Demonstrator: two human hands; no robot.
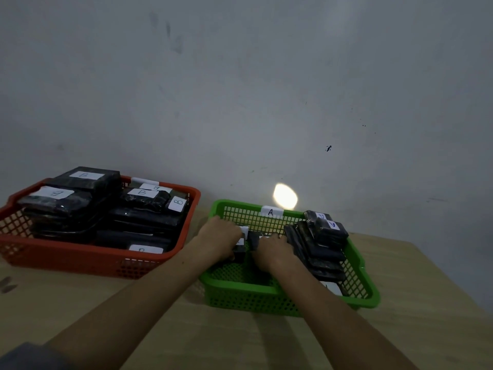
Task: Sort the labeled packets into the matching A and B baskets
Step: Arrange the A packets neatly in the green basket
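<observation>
A green basket (240,292) with an A label (271,211) on its far rim stands at the right. Black packets with A labels (324,236) are stacked along its right side. Both my hands are inside this basket. My left hand (220,237) grips a black packet (239,253) with a white label. My right hand (274,251) rests on another black packet (254,240) beside the stack. The red basket (88,260) at the left is piled with black packets labelled B (144,206).
The baskets stand side by side on a light wooden table (160,316) pushed against a grey wall (240,89). A bright light spot (285,196) glows on the wall behind the green basket. Bare tabletop lies in front of both baskets.
</observation>
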